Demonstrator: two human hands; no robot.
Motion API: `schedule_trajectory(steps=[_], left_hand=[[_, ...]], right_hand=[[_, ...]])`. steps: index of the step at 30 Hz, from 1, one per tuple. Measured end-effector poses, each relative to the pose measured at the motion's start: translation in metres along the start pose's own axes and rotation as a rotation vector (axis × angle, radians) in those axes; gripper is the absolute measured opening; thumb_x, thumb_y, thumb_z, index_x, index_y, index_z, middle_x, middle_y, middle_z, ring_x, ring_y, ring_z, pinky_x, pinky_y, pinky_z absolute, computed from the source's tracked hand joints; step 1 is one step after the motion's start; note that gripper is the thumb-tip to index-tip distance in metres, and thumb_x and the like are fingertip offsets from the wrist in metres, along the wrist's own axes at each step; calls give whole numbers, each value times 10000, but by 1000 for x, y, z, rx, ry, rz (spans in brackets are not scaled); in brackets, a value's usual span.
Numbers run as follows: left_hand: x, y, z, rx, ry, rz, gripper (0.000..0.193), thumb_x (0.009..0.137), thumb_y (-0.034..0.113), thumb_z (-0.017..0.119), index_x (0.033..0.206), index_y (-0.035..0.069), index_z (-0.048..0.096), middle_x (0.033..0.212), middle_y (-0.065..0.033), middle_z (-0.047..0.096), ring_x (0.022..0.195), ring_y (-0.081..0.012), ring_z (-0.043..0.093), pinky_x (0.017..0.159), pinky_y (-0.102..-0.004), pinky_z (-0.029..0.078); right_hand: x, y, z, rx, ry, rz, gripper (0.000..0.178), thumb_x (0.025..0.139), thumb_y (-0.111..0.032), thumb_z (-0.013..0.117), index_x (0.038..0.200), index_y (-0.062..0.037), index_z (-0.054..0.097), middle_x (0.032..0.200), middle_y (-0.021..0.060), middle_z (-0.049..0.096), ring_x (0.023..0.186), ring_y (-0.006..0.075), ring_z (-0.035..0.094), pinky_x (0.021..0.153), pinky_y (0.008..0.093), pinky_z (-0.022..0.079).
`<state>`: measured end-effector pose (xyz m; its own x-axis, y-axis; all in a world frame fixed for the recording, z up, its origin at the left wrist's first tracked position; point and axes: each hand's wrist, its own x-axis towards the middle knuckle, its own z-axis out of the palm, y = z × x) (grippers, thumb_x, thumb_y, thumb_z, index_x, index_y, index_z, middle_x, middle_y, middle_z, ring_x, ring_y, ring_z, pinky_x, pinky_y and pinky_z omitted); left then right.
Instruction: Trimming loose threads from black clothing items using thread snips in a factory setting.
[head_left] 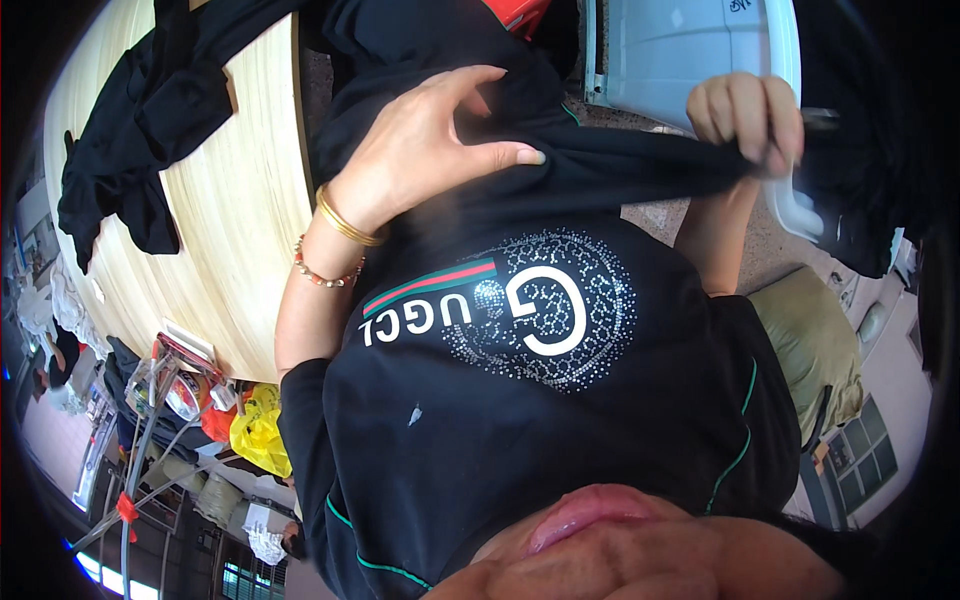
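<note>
Far left, at the room's edge: one frame of thin metal tubes (pixel 140 430), a red piece tied on. Beside it, one crinkled yellow plastic bag (pixel 262 432). Next, one tabletop (pixel 245 220), pale with straight wood grain; one heap of soft black fabric (pixel 150 130) lies creased across its far part.

Left hand (pixel 425 145): fingers spread and curved, thumb held well apart, its tip over the black cloth; contact, I cannot tell from here. Wrist: gold-coloured bangle (pixel 345 222), one beaded bracelet (pixel 328 270).

Centre: the wearer's black shirt (pixel 560 430), with white lettering, a green-red stripe and shiny dots.

Black cloth (pixel 640 160): matte, drawn into lengthwise folds, spans the gap between the hands in front of the shirt. Right hand (pixel 745 120): fingers curled tight, gripping its right end; slight blur.

Behind: one smooth, pale blue plastic tub (pixel 650 60), rim whitish. Floor (pixel 655 215) speckled. Far right: one olive, wrinkled cover (pixel 810 345); one paned window (pixel 865 455).
</note>
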<state>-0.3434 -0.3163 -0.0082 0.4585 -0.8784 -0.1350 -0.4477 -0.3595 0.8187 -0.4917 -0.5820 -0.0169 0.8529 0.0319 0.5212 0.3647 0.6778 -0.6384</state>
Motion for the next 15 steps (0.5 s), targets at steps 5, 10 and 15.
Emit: schedule_trajectory(steps=[5, 10, 15], left_hand=[[-11, -2, -15, -92, -175, -93, 460, 781, 229, 776, 1190, 78, 633, 969, -14, 627, 582, -28, 399, 510, -173, 337], [-42, 1, -38, -259, -245, 9, 92, 808, 51, 719, 885, 11, 689, 845, -18, 587, 614, -67, 441, 556, -210, 366], [-68, -3, -35, -61, -245, 145, 105, 734, 37, 732, 830, 36, 691, 869, -54, 612, 832, -212, 537, 788, -323, 422]], right_hand=[[41, -17, 4, 221, -531, -46, 282, 792, -118, 757, 1044, -196, 657, 874, 21, 619, 513, 68, 429, 464, 205, 345], [26, -38, 3, 123, -567, 48, 146, 811, -143, 722, 953, -139, 687, 846, 36, 649, 470, 26, 435, 425, 174, 318], [12, -35, 21, -658, -232, 815, 254, 683, -123, 772, 888, 12, 706, 727, 40, 667, 540, 56, 580, 423, 180, 360]])
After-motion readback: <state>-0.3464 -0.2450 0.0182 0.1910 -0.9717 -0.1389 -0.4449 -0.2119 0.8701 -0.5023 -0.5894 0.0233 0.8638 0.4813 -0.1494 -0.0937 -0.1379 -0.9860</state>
